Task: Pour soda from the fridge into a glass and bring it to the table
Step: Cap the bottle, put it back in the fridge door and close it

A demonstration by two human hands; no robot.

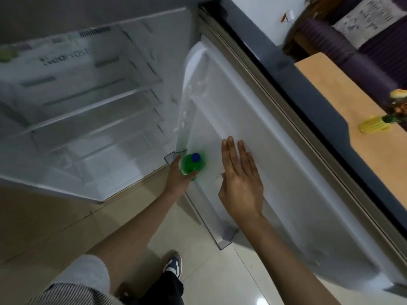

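A green soda bottle (pixel 191 165) with a blue cap stands at the left end of the clear bottom door shelf (pixel 222 238) of the open fridge. My left hand (pixel 177 177) is wrapped around the bottle's body from the left. My right hand (pixel 240 179) is flat and open, fingers spread, over the white inner face of the fridge door (pixel 275 155), just right of the bottle. No glass is in view.
The fridge interior (pixel 83 106) with several bare shelves lies to the left. A wooden table (pixel 343 102) with a yellow vase (pixel 372 126) stands beyond the door at the right. A tiled floor and my shoe (pixel 174 264) are below.
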